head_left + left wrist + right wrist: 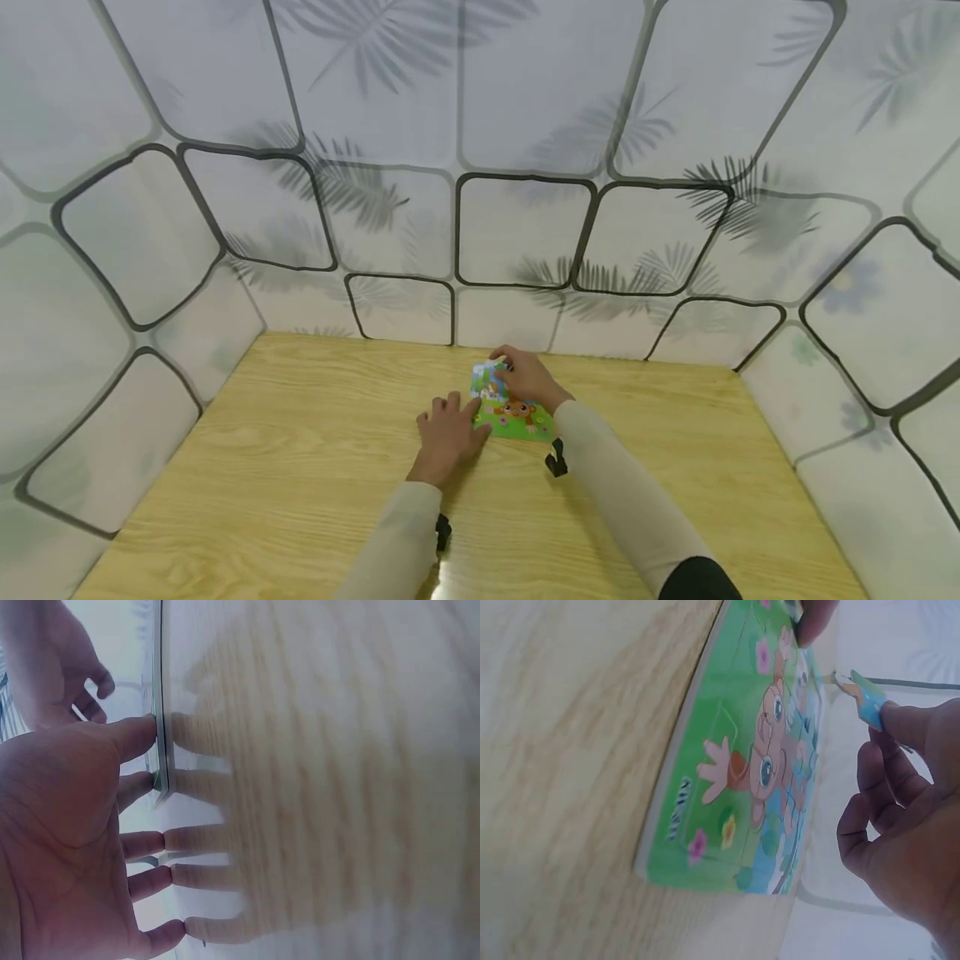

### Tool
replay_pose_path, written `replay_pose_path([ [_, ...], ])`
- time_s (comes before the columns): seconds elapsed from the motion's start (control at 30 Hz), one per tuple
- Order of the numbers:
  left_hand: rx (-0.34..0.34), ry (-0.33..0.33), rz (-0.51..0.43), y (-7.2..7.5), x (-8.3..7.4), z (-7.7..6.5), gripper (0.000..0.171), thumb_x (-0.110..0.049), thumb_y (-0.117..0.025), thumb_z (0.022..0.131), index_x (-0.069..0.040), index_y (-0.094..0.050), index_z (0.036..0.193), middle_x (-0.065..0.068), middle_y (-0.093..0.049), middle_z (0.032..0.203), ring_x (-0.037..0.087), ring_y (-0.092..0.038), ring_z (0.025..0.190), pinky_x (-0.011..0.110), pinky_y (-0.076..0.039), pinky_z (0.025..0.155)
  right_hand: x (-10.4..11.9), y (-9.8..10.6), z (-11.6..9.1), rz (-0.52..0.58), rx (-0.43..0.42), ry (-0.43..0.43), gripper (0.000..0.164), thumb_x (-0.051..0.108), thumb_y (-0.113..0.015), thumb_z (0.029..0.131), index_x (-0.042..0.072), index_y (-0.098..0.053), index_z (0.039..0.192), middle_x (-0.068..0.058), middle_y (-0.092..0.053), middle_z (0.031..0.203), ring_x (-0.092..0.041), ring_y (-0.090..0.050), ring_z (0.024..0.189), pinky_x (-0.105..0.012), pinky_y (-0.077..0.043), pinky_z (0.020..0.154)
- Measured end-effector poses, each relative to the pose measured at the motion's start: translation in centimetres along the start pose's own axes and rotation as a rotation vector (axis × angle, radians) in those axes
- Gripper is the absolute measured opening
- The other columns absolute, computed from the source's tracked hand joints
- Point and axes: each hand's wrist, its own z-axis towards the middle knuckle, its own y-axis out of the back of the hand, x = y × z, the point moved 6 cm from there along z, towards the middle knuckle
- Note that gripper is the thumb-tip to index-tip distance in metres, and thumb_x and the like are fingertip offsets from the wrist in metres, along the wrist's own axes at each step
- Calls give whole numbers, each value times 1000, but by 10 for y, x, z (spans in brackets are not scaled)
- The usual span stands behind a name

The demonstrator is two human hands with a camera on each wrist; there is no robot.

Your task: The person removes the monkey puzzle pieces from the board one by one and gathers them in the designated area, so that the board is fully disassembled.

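A jigsaw puzzle board with a monkey on green grass lies flat on the table. In the right wrist view, the monkey picture shows seams between its pieces. My right hand is over the board's far part, and its thumb and fingers pinch a small blue, green and brown puzzle piece, held up off the board. My left hand lies at the board's left side with fingers spread. Its thumb and index finger touch the board's edge, while its other fingertips rest on the wood.
The wooden table reaches back to a pale wall patterned with dark outlines and leaves. Similar side walls stand left and right. A black strap piece sits by the right wrist, another by the left.
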Motion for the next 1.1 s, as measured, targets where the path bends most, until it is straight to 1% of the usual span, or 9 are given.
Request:
replay_pose_path([
  [0.1, 10, -9, 0, -2, 1, 1, 58, -55, -47, 96, -29, -42, 147, 12, -38, 148, 39, -36, 134, 64, -37, 99, -4, 2, -6, -3, -9, 1, 29, 21, -56, 98, 17, -58, 127, -5, -65, 110, -18, -62, 94, -36, -52, 77],
  [0.33, 16, -15, 2, -4, 2, 3, 55, -53, -46, 97, -31, -41, 147, 11, -39, 148, 40, -35, 135, 64, -36, 100, -8, 5, -27, 24, 2, 16, 25, 21, -56, 98, 19, -60, 123, -2, -58, 79, -15, -49, 62, -29, -41, 57],
  [0.43, 9, -12, 3, -4, 2, 3, 55, -54, -47, 97, -31, -42, 147, 11, -39, 148, 39, -35, 134, 64, -36, 101, -9, 6, -36, 44, 4, 17, 25, 20, -57, 98, 19, -60, 122, 0, -56, 76, -13, -48, 59, -28, -41, 55],
  [0.77, -3, -18, 4, -2, 3, 1, 55, -54, -48, 96, -31, -43, 146, 12, -40, 147, 39, -36, 133, 64, -37, 100, -12, 1, -55, 79, 28, 18, 22, 20, -60, 95, 19, -63, 117, 0, -59, 72, -12, -52, 55, -27, -45, 54],
  [0.83, -9, -20, -1, -2, 3, 1, 55, -54, -48, 96, -31, -43, 146, 12, -40, 147, 39, -36, 134, 64, -37, 99, -13, 0, -58, 78, 41, 27, 21, 20, -60, 95, 18, -64, 115, -4, -62, 76, -12, -53, 57, -28, -46, 57],
  [0.9, -12, -21, -2, -1, 3, 1, 55, -54, -48, 96, -31, -43, 146, 11, -40, 147, 39, -36, 134, 64, -37, 100, -12, -1, -60, 76, 40, 47, 20, 18, -61, 94, 16, -65, 114, -9, -69, 94, -12, -56, 61, -28, -47, 61],
  [0.97, -12, -22, -4, -2, 3, 1, 55, -54, -48, 96, -31, -43, 146, 11, -40, 148, 39, -36, 134, 64, -36, 100, -12, -1, -64, 60, 34, 56, 19, 18, -63, 93, 16, -66, 112, -11, -69, 102, -11, -55, 65, -29, -47, 63],
  [1.07, -11, -24, -8, -2, 3, 2, 55, -54, -48, 96, -30, -43, 146, 11, -39, 148, 39, -35, 135, 64, -36, 100, -13, -4, -68, 39, 41, 56, 19, 19, -64, 91, 18, -66, 110, -7, -69, 104, -10, -56, 70, -29, -47, 65],
  [1.1, -10, -24, -9, -2, 3, 2, 55, -54, -48, 96, -30, -43, 146, 11, -39, 148, 39, -35, 135, 65, -36, 100, -14, -5, -70, 31, 51, 53, 18, 20, -65, 91, 20, -66, 109, -4, -69, 97, -9, -56, 73, -28, -47, 66],
])
